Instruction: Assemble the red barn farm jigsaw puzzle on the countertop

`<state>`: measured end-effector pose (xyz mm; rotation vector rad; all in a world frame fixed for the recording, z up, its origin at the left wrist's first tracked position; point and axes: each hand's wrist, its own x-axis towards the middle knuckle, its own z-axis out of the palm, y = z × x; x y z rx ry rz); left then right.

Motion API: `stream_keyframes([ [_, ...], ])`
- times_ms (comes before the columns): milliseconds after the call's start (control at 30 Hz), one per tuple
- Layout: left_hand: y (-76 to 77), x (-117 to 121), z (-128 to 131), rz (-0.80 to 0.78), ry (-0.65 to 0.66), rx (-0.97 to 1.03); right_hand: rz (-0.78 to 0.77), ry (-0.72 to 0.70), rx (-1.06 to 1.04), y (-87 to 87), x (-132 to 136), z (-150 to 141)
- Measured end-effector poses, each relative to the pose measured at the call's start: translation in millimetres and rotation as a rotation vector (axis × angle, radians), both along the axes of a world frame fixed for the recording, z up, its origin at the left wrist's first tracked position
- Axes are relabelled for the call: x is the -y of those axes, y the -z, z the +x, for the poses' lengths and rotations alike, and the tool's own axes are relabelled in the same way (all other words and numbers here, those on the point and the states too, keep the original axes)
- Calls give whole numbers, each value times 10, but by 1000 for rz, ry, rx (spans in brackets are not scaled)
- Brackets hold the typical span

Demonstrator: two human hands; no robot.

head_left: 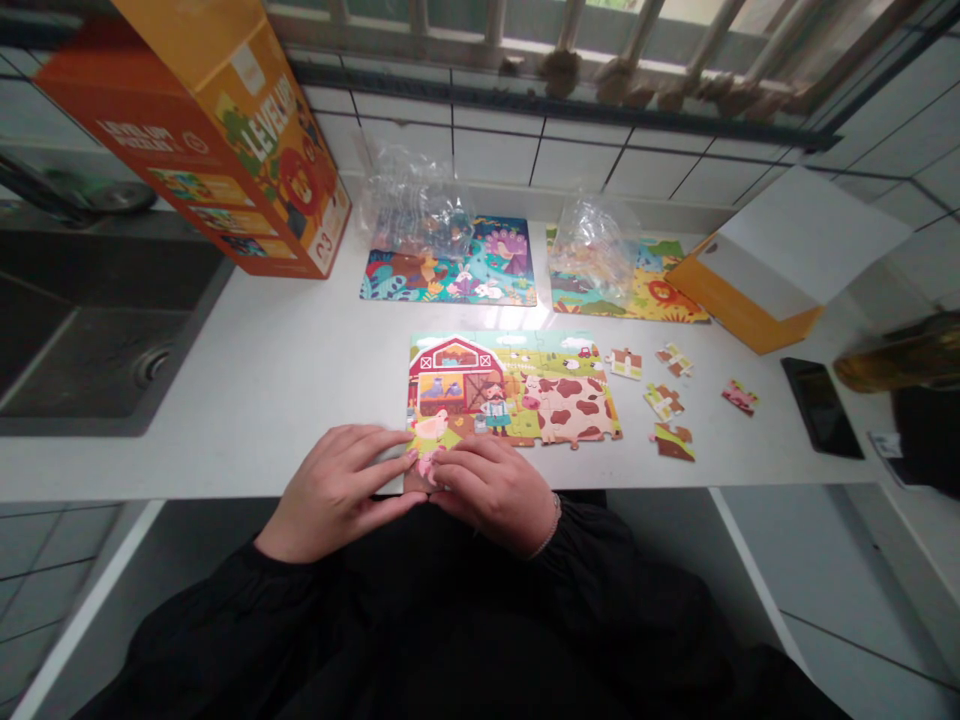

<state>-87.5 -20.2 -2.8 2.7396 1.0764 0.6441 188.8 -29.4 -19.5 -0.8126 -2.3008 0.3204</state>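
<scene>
A farm jigsaw puzzle [517, 385] with a red barn and a spotted cow lies partly assembled at the counter's front edge. My left hand [337, 490] and my right hand [499, 490] meet at its lower left corner. The fingertips of both press on a pink pig piece [430, 440] there. Both hands have their fingers curled down onto the puzzle. Several loose pieces [664, 400] lie to the right of the puzzle, out of reach of either hand.
Two finished puzzles [457, 265] [645, 290] lie behind, each under a clear plastic bag. An orange puzzle box [225, 140] stands at the back left, its tray [757, 270] at the right. A sink [90, 330] is at the left, a black phone [821, 405] at the right.
</scene>
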Motion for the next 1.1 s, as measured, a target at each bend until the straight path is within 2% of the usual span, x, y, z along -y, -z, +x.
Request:
stream_keyframes([
  [533, -9, -15, 16, -17, -45, -3, 34, 58, 38, -19, -12, -22],
  [700, -17, -17, 31, -26, -72, -19, 31, 104, 4, -97, 49, 144],
  [800, -25, -28, 40, -34, -78, -31, 4, 261, -3, -150, 43, 480],
  [900, -24, -37, 40, -42, -71, -39, 34, 516, 23, -188, -34, 1039],
  [1000, -14, -46, 39, -51, -75, -42, 42, 887, 176, -213, -135, 1735],
  [1100, -5, -63, 46, -58, -71, -59, -113, 1195, 359, -229, -199, 2410],
])
